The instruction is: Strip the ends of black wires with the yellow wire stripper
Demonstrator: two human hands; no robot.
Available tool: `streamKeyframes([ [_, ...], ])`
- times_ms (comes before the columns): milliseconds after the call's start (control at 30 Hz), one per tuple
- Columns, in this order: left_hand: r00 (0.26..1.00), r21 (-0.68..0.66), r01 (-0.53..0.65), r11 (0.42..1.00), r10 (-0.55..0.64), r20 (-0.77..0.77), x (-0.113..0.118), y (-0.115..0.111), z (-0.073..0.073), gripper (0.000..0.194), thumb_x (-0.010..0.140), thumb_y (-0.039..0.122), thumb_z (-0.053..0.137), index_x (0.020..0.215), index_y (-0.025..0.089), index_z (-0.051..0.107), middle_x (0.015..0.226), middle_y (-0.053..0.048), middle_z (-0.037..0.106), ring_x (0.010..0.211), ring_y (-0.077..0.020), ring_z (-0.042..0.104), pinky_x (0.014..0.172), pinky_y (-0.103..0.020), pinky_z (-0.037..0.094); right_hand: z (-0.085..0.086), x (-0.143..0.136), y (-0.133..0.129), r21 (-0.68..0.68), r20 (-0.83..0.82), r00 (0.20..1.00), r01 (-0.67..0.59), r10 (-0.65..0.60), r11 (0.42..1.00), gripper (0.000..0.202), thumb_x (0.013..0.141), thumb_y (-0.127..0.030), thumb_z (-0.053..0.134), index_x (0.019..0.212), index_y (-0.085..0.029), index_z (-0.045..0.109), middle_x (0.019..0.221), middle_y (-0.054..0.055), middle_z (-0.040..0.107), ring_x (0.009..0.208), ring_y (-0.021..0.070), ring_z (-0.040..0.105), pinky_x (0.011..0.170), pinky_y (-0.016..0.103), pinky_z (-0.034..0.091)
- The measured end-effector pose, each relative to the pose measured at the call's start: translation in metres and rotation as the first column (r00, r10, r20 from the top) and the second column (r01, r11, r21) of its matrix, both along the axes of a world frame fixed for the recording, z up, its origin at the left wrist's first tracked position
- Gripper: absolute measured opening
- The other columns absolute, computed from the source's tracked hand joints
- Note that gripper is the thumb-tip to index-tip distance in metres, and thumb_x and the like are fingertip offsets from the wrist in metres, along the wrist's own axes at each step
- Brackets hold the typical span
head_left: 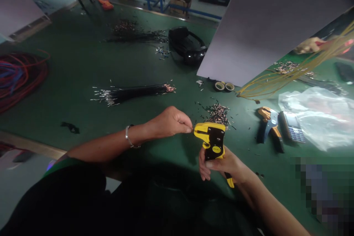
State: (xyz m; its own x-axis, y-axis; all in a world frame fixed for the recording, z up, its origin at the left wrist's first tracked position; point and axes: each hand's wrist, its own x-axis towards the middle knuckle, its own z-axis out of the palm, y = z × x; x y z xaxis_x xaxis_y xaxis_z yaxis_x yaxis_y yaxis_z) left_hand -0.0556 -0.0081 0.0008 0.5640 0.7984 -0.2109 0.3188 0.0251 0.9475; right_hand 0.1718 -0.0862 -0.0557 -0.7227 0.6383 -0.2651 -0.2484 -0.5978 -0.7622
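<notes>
My right hand point(231, 164) is wrapped around the handles of a yellow and black wire stripper point(216, 138), its jaws facing left. At those jaws, my left hand point(175, 121) pinches a thin dark wire, mostly hidden by the fingers. Just beyond the stripper lies a pile of short cut insulation bits point(218, 112). A bundle of black wires point(138, 91) rests on the green table point(83, 70) past my left hand, pale tips at its left end and bare copper at its right.
Right of me are a second wire stripper point(269, 121), a keypad phone point(292, 127) and a clear plastic bag point(318, 118). Tape rolls point(224, 86) sit by a large grey panel point(257, 25). Another person's hand point(309, 45) works near yellow wires point(287, 75). Coiled wires point(19, 77) lie left.
</notes>
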Motion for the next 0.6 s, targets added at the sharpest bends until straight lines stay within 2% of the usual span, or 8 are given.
streamKeyframes([
  [433, 0.999, 0.059, -0.012, 0.998, 0.014, -0.032, -0.001, 0.004, -0.003, 0.010, 0.069, 0.018, 0.063, 0.070, 0.013, 0.072, 0.061, 0.000, 0.065, 0.058, -0.0087, 0.054, 0.055, -0.020, 0.039, 0.001, -0.008, -0.004, 0.019, 0.110, 0.992, 0.068, -0.069, 0.998, 0.026, 0.075, -0.031, 0.075, 0.071, -0.015, 0.055, 0.051, -0.003, 0.054, 0.044, 0.0104, 0.050, 0.047, 0.028, 0.047],
  [600, 0.997, 0.153, -0.016, 0.988, 0.027, -0.071, 0.000, 0.010, -0.013, 0.010, 0.069, 0.019, 0.063, 0.068, 0.013, 0.072, 0.059, 0.001, 0.064, 0.057, -0.0081, 0.052, 0.055, -0.019, 0.038, -0.001, -0.014, -0.007, 0.021, 0.143, 0.978, 0.149, -0.150, 0.989, 0.030, 0.072, -0.033, 0.078, 0.069, -0.016, 0.053, 0.049, -0.005, 0.052, 0.041, 0.0098, 0.047, 0.045, 0.028, 0.047],
])
